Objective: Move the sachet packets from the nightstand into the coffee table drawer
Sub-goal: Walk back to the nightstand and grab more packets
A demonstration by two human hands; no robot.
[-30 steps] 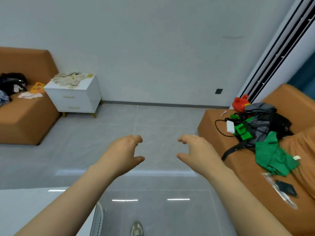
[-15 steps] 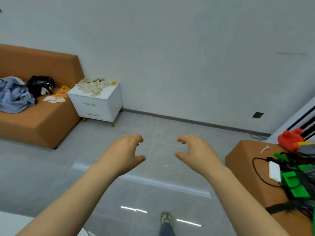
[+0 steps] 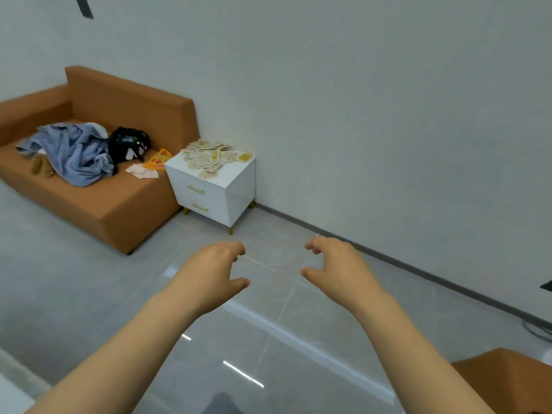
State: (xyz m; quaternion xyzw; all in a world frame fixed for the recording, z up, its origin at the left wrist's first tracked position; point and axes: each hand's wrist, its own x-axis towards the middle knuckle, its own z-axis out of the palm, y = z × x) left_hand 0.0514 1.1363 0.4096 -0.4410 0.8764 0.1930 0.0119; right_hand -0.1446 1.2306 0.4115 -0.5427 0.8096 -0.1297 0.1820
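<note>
A heap of pale sachet packets (image 3: 210,156) lies on top of a white two-drawer nightstand (image 3: 216,194) standing against the far wall. My left hand (image 3: 213,273) and my right hand (image 3: 337,267) are stretched out in front of me over the grey floor, well short of the nightstand. The fingers of both hands hang loosely curled and neither holds anything. The coffee table drawer is not in view.
An orange sofa (image 3: 89,204) stands left of the nightstand, carrying blue clothes (image 3: 74,150), a black bag (image 3: 127,143) and a pizza-slice toy (image 3: 158,159). The corner of another orange seat (image 3: 504,377) shows at the bottom right. Grey floor tiles lie between me and the nightstand.
The view has swung left and come closer to the nightstand, which now looks larger. The cluttered right sofa has slid out of view. My hands keep the same pose.
</note>
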